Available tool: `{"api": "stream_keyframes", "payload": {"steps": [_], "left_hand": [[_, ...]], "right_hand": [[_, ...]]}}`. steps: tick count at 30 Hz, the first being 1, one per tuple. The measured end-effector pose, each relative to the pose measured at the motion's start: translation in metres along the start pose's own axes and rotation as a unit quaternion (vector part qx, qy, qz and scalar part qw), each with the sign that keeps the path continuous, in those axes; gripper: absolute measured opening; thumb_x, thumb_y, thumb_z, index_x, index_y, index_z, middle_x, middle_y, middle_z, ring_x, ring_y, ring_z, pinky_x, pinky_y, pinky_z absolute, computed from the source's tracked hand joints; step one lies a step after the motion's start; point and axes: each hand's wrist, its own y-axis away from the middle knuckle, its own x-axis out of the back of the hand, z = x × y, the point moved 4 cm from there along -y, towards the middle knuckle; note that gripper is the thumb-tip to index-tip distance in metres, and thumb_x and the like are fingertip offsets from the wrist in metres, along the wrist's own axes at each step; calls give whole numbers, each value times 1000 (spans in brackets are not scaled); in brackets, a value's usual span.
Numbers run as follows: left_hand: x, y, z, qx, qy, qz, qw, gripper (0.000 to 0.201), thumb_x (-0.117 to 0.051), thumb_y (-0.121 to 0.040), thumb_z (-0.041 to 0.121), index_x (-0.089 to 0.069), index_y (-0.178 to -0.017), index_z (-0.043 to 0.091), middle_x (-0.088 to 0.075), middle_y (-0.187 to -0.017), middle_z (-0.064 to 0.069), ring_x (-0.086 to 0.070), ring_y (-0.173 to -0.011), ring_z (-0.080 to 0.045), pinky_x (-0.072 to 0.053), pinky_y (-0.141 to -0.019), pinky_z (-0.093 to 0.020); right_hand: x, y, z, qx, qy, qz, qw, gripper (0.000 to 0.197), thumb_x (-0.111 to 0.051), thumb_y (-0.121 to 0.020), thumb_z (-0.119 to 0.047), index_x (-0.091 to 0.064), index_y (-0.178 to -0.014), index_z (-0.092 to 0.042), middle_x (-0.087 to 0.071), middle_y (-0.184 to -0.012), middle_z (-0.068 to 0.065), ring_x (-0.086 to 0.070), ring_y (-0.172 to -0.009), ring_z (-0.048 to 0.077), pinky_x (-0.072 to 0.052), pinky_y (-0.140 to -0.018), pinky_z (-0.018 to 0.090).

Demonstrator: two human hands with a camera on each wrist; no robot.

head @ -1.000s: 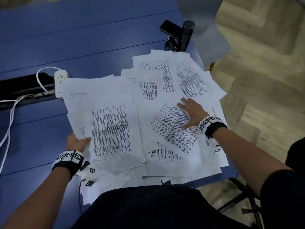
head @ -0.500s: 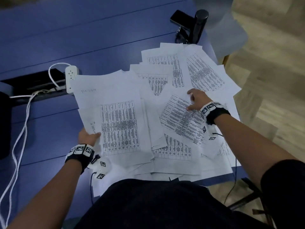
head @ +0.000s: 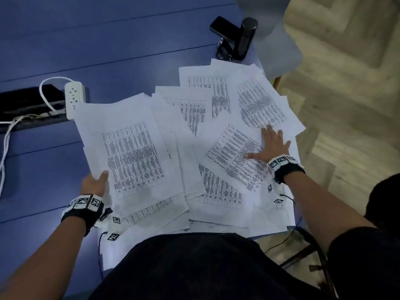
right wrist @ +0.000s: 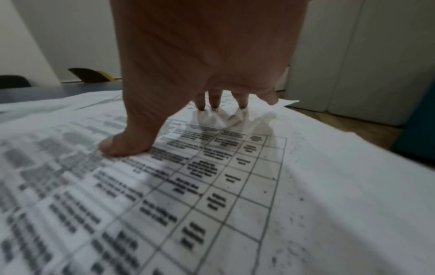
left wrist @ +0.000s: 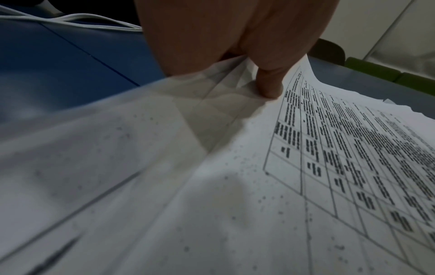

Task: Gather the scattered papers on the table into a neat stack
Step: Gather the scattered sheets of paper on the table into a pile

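Several white printed sheets lie fanned over the right part of the blue table. My left hand grips the left edge of a bundle of sheets, thumb on top and fingers hidden beneath the paper. My right hand lies flat with fingers spread on a tilted sheet with a table printed on it. In the right wrist view the thumb and fingertips press the paper down.
A white power strip with white cables lies left of the papers beside a dark slot. A black phone and black cylinder stand at the far right corner. The table's right edge borders wooden floor.
My right hand has slid rightward and nearer across the tilted sheet, and its fingers have spread wider. The left hand keeps its grip on the bundle.
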Motion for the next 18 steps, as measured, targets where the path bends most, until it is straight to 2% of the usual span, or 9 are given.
{"api": "stream_keyframes", "payload": {"steps": [2,4,5,7,9,12,14,16,18], "left_hand": [[1,-1,0,4,-10,-5,1000,48,-53,-97,26,-49,-134,-3,-52,-135,-26,-50,-123,-44,-39,-101,-49],[1,-2,1,7,-13,-8,1000,49,-53,-97,27,-49,-135,-3,-51,-136,-26,-50,-123,-44,-39,-102,-50],[1,-2,1,9,-12,-10,1000,49,-53,-97,28,-48,-136,-2,-51,-137,-25,-49,-123,-45,-38,-103,-50],[0,-1,1,13,-19,-7,1000,49,-52,-97,27,-47,-137,-2,-49,-138,-26,-48,-124,-45,-37,-103,-50],[-1,-1,1,14,-28,-3,1000,49,-52,-98,25,-47,-136,-5,-48,-138,-28,-48,-124,-46,-37,-102,-50],[-2,1,4,17,-33,-1,999,48,-52,-98,23,-47,-133,-9,-49,-135,-31,-49,-122,-47,-38,-99,-49],[-3,1,7,17,-50,6,999,48,-52,-98,20,-48,-130,-14,-50,-132,-35,-49,-119,-50,-38,-95,-48],[-3,2,9,17,-59,9,998,46,-53,-97,19,-49,-127,-15,-52,-128,-37,-51,-116,-51,-39,-91,-48],[-3,2,9,21,-65,9,998,46,-52,-97,19,-49,-127,-15,-52,-127,-37,-51,-115,-51,-39,-86,-46]], "right_hand": [[8,6,9,0,25,51,998,126,-44,-56,-93,-12,-152,-18,-12,-161,5,-10,-148,33,-7,-113,66],[17,12,17,9,45,92,995,124,-32,-51,-99,-31,-144,-16,-38,-145,13,-31,-137,34,-17,-112,62],[17,12,24,8,44,99,994,125,-26,-47,-101,-37,-138,-16,-45,-135,15,-39,-130,35,-25,-109,58],[19,12,38,-3,7,108,994,124,-23,-41,-104,-46,-123,-15,-47,-120,17,-47,-115,36,-42,-97,50],[20,7,56,-35,-51,97,993,121,-37,-35,-102,-47,-115,-12,-46,-120,18,-46,-114,37,-46,-91,47],[25,-5,74,-94,-92,56,990,134,-56,-31,-90,-37,-136,-9,-42,-137,23,-42,-128,39,-41,-104,50],[28,-10,77,-112,-114,20,987,145,-66,-26,-89,-28,-141,-9,-46,-138,20,-50,-123,37,-44,-101,49],[31,-11,79,-126,-132,9,983,136,-77,-38,-79,-28,-142,-6,-46,-140,19,-51,-123,37,-45,-99,46],[37,-2,79,-172,-146,50,973,114,-82,-49,-68,-41,-131,1,-54,-129,20,-57,-115,35,-49,-89,41]]}}
